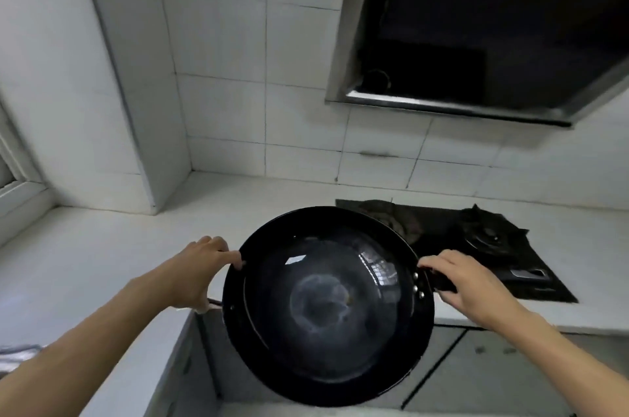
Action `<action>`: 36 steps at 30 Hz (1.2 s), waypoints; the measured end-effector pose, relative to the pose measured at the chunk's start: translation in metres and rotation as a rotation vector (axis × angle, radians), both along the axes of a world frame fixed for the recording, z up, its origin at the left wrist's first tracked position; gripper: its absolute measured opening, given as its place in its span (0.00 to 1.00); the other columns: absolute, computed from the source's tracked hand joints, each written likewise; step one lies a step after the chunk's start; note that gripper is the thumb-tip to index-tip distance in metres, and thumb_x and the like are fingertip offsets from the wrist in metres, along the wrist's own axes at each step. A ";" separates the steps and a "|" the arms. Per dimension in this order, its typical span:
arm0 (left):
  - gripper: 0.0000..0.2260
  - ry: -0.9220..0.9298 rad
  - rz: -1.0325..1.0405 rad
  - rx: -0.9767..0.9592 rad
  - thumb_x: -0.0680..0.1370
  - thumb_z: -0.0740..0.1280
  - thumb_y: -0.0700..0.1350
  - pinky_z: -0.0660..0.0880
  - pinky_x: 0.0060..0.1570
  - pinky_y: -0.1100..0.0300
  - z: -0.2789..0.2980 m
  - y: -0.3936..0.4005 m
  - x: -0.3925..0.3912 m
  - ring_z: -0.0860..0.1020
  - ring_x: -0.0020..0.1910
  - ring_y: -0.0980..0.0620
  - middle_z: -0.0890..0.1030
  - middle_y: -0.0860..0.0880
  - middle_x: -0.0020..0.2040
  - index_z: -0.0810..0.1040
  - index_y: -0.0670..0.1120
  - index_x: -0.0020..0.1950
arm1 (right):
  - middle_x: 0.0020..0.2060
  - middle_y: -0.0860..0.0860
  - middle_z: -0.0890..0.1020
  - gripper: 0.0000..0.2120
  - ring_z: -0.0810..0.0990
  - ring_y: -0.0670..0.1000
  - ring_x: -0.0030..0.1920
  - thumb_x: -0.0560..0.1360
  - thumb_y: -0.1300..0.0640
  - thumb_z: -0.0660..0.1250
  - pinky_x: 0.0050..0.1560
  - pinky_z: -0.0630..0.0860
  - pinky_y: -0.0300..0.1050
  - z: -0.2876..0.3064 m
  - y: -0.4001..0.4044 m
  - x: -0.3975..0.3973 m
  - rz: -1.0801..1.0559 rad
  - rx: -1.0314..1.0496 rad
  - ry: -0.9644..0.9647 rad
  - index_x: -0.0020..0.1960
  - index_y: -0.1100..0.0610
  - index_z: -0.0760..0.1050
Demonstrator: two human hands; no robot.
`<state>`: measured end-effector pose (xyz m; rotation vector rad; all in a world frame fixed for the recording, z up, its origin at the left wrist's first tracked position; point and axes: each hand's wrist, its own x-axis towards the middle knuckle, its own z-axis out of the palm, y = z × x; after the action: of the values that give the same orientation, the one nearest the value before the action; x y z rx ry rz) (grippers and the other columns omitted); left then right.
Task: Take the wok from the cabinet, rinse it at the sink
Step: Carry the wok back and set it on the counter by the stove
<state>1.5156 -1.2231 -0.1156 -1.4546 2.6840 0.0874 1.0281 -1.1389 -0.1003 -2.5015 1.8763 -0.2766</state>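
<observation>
1. Two hands carry the wok (328,306) above the table (102,260) corner: left hand (200,272) pinches its rim, right hand (466,283) grips the handle
2. Stiff, probably heavy (glossy, perhaps slippery); handle suits best

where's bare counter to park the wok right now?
Both hands hold the wok: left hand on the rim, right hand at the handle. Free: the white counter left of the wok, bordered by the corner pillar and tiled wall. Crowded: the gas stove fills the right side.
</observation>
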 end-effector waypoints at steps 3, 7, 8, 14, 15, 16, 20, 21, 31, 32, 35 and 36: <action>0.35 -0.016 -0.100 -0.010 0.59 0.74 0.49 0.67 0.55 0.61 0.009 -0.006 -0.057 0.66 0.57 0.53 0.67 0.56 0.61 0.64 0.65 0.63 | 0.45 0.42 0.75 0.26 0.75 0.48 0.47 0.68 0.60 0.75 0.47 0.76 0.45 0.007 0.041 -0.045 -0.114 -0.022 -0.011 0.62 0.43 0.73; 0.35 -0.010 -0.214 -0.028 0.59 0.73 0.48 0.67 0.56 0.61 0.021 -0.003 -0.138 0.66 0.56 0.53 0.67 0.56 0.60 0.65 0.65 0.62 | 0.46 0.44 0.76 0.25 0.76 0.49 0.48 0.68 0.60 0.75 0.48 0.75 0.45 0.009 0.098 -0.106 -0.221 -0.047 -0.005 0.62 0.45 0.74; 0.35 -0.011 -0.238 -0.027 0.59 0.73 0.48 0.67 0.56 0.61 0.024 0.000 -0.160 0.66 0.56 0.53 0.67 0.56 0.60 0.65 0.65 0.63 | 0.46 0.45 0.76 0.24 0.76 0.49 0.47 0.68 0.61 0.74 0.47 0.75 0.46 0.008 0.113 -0.123 -0.252 -0.053 -0.013 0.61 0.46 0.75; 0.34 -0.028 -0.335 -0.034 0.58 0.73 0.49 0.68 0.53 0.59 0.028 0.034 -0.292 0.66 0.55 0.53 0.68 0.56 0.58 0.66 0.64 0.61 | 0.46 0.46 0.77 0.24 0.77 0.52 0.47 0.68 0.62 0.73 0.46 0.76 0.49 0.001 0.192 -0.233 -0.353 -0.088 -0.041 0.60 0.46 0.75; 0.34 -0.028 -0.349 -0.034 0.57 0.72 0.49 0.69 0.53 0.58 0.027 0.040 -0.313 0.66 0.55 0.53 0.68 0.57 0.58 0.67 0.64 0.61 | 0.47 0.45 0.78 0.24 0.77 0.51 0.48 0.68 0.62 0.74 0.46 0.76 0.49 -0.001 0.204 -0.251 -0.354 -0.093 -0.037 0.60 0.46 0.75; 0.34 -0.027 -0.361 -0.032 0.56 0.72 0.49 0.70 0.53 0.58 0.028 0.046 -0.333 0.66 0.55 0.53 0.68 0.57 0.57 0.67 0.64 0.60 | 0.48 0.44 0.77 0.24 0.77 0.50 0.48 0.67 0.63 0.74 0.46 0.76 0.49 -0.002 0.215 -0.268 -0.354 -0.104 -0.040 0.60 0.46 0.75; 0.33 -0.036 -0.425 -0.023 0.56 0.71 0.48 0.69 0.48 0.61 0.038 0.061 -0.406 0.66 0.53 0.54 0.67 0.58 0.53 0.68 0.63 0.59 | 0.44 0.39 0.70 0.26 0.76 0.49 0.45 0.65 0.64 0.75 0.42 0.74 0.44 0.004 0.252 -0.324 -0.431 -0.124 -0.062 0.58 0.46 0.76; 0.33 -0.032 -0.432 -0.020 0.56 0.70 0.48 0.68 0.45 0.63 0.040 0.061 -0.423 0.65 0.53 0.54 0.67 0.59 0.54 0.67 0.64 0.59 | 0.42 0.39 0.70 0.26 0.75 0.49 0.44 0.64 0.64 0.75 0.41 0.72 0.43 0.006 0.259 -0.337 -0.448 -0.137 -0.058 0.58 0.46 0.76; 0.33 0.018 -0.588 0.004 0.58 0.73 0.49 0.71 0.54 0.61 0.056 0.027 -0.582 0.65 0.57 0.56 0.66 0.61 0.59 0.67 0.66 0.60 | 0.38 0.44 0.74 0.24 0.75 0.50 0.40 0.65 0.60 0.77 0.41 0.73 0.47 0.016 0.284 -0.437 -0.695 -0.190 -0.040 0.56 0.45 0.76; 0.33 0.019 -0.608 0.014 0.58 0.73 0.49 0.71 0.54 0.62 0.053 0.019 -0.598 0.65 0.57 0.56 0.66 0.61 0.59 0.67 0.66 0.60 | 0.39 0.44 0.74 0.24 0.75 0.50 0.41 0.66 0.60 0.76 0.42 0.74 0.47 0.015 0.283 -0.448 -0.705 -0.175 -0.031 0.57 0.44 0.75; 0.34 0.027 -0.654 0.050 0.57 0.73 0.48 0.71 0.48 0.64 0.042 -0.006 -0.647 0.66 0.57 0.56 0.66 0.61 0.58 0.67 0.66 0.60 | 0.41 0.44 0.75 0.23 0.75 0.49 0.42 0.68 0.59 0.74 0.44 0.75 0.47 0.015 0.277 -0.480 -0.756 -0.155 0.002 0.58 0.43 0.74; 0.34 0.033 -0.663 0.068 0.57 0.73 0.48 0.71 0.47 0.64 0.038 -0.015 -0.664 0.66 0.56 0.56 0.66 0.61 0.58 0.67 0.66 0.60 | 0.40 0.44 0.75 0.22 0.75 0.48 0.41 0.68 0.59 0.74 0.44 0.76 0.47 0.016 0.274 -0.490 -0.773 -0.142 0.005 0.58 0.43 0.74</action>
<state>0.8521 -1.2379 -0.0772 -0.4920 2.9933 0.1514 0.5378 -0.8650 -0.0846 -1.7041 2.8191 -0.4046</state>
